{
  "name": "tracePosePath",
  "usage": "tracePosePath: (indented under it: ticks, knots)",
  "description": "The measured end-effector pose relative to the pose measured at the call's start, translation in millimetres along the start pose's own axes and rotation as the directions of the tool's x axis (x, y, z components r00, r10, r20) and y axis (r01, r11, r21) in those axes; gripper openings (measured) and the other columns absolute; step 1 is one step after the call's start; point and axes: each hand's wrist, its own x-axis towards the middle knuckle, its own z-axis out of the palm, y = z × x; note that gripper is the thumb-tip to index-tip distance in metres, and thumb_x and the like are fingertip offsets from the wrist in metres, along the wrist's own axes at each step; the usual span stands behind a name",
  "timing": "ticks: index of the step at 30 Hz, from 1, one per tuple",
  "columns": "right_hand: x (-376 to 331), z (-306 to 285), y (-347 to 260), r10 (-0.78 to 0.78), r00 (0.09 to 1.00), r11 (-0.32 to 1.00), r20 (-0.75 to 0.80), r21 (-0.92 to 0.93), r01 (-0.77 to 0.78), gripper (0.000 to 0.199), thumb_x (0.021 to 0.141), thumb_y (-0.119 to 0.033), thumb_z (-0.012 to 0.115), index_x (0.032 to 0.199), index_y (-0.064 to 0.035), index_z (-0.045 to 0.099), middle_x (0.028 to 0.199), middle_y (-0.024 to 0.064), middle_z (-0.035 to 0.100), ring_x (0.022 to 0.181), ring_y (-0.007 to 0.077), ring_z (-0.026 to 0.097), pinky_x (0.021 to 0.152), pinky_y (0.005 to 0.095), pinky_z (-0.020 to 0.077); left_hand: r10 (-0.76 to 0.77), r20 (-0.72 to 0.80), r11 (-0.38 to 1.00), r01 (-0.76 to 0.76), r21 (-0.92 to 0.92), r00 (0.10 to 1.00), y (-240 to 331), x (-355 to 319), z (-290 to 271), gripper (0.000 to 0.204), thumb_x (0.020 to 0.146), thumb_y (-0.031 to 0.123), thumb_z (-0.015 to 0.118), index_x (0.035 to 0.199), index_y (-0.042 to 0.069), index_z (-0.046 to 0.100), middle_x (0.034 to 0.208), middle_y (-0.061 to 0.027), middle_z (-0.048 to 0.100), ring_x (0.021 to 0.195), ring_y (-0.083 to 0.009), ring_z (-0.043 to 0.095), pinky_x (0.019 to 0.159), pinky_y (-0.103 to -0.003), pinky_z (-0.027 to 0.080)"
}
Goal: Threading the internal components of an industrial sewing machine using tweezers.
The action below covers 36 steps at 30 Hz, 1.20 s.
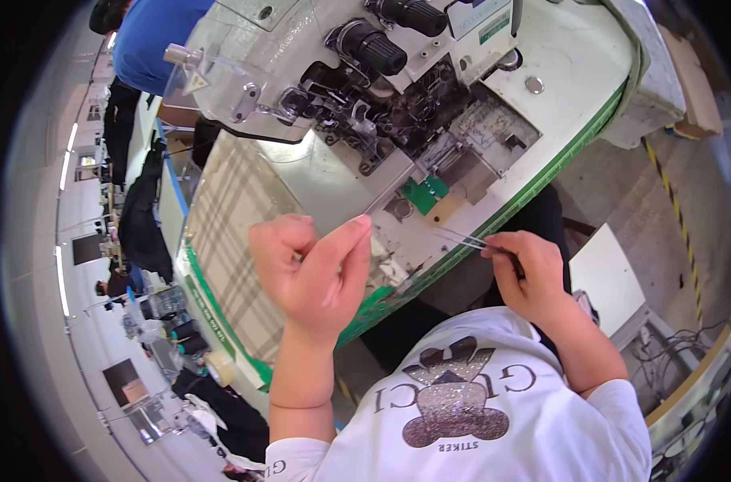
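While pinched in the right hand point(526, 273), slim metal tweezers point(462, 238).

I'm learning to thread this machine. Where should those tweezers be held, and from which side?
Grip the tweezers at the rear end of their arms, as the right hand does, coming from the right; the slim tips point left toward the sewing machine and stay free.
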Motion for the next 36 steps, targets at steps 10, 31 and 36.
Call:
tracePosePath:
  ticks: [10, 31, 36]
  knots:
    - [-3.5, -2.1, 18.9, 0.001, 0.999, 0.999, -0.046, -0.045, -0.003, 0.027, 0.075, 0.013, 0.065, 0.099, 0.0004, 0.062, 0.078, 0.0091, 0.068, 0.054, 0.0146, 0.06, 0.046, 0.0244, 0.0453, -0.069, 0.003, 0.997, 0.069, -0.036, 0.998, 1.7, -7.4, -1.3, 0.019, 0.072, 0.01, 0.084, 0.089, 0.017, 0.075, 0.081, 0.0, 0.038, 0.082, -0.0221, 0.043, 0.087, -0.042, 0.046]
    - [5.8, 9.9, 32.4, -0.054, 0.996, 0.998, -0.064, -0.016, 0.053, 0.023, 0.077, 0.011, 0.067, 0.098, 0.0015, 0.062, 0.074, 0.0073, 0.066, 0.048, 0.0123, 0.054, 0.044, 0.0238, 0.0421, 0.109, 0.058, 0.994, -0.107, -0.032, 0.992, -18.1, 6.7, 6.0, 0.023, 0.073, 0.004, 0.083, 0.092, 0.015, 0.075, 0.083, -0.0005, 0.04, 0.07, -0.0192, 0.047, 0.064, -0.032, 0.049]
    - [4.7, 11.2, 34.4, -0.054, 0.998, 0.999, -0.039, -0.004, 0.054, 0.022, 0.077, 0.01, 0.068, 0.097, 0.001, 0.063, 0.073, 0.007, 0.066, 0.048, 0.0127, 0.053, 0.045, 0.0244, 0.0418, 0.086, 0.077, 0.996, -0.085, -0.023, 0.993, -19.7, 6.0, 7.5, 0.028, 0.071, 0.004, 0.084, 0.094, 0.017, 0.076, 0.083, -0.0003, 0.04, 0.07, -0.0197, 0.046, 0.059, -0.03, 0.038]
